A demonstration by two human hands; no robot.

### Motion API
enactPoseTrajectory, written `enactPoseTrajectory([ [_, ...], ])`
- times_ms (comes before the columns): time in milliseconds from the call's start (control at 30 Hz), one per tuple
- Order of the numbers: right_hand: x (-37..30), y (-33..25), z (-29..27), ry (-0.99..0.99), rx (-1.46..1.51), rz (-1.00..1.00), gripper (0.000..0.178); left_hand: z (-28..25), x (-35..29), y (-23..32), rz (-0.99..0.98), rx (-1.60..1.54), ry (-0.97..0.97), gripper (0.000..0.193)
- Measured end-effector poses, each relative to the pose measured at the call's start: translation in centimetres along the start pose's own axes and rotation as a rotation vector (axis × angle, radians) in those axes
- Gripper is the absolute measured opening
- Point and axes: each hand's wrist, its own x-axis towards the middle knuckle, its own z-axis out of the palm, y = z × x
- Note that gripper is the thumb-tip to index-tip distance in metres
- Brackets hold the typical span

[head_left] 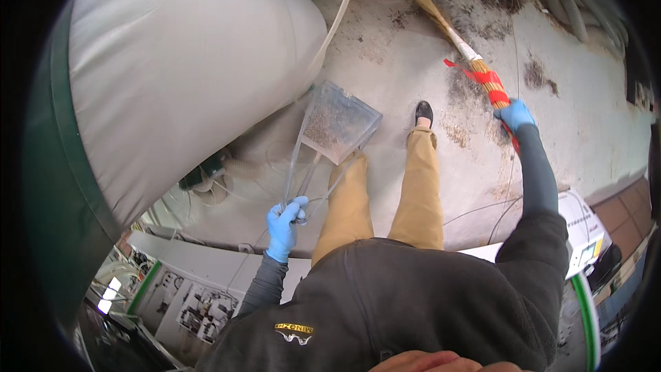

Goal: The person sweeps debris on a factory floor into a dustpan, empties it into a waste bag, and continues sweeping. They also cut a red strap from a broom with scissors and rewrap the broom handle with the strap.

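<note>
The right hand is closed round the broom, slanting toward the upper centre; the left hand curls round the handle of the dustpan, near centre, below-left of the bristles.

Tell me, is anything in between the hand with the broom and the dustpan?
Yes: the right black shoe. Seen from above, it stands between the right hand, which grips the broom, and the dustpan.
</note>
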Motion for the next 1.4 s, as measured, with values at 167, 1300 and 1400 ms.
enactPoseTrajectory([
  [167, -0.3, 1.9, -3.9, -0.397, 0.516, 0.094, 0.034, 4.4, -2.4, -1.3, 0.031, -0.058, 0.089, 0.029],
  [1300, 17.8, -16.3, 5.1, -0.827, 0.837, 0.061, 0.035, 13.5, -2.5, -4.9, -0.128, -0.178, 0.122, 0.032],
  [1400, 20.5, -26.3, 11.6, -0.941, 0.776, -0.011, 0.042, 14.6, -2.2, -5.6, -0.095, -0.178, 0.111, 0.031],
])
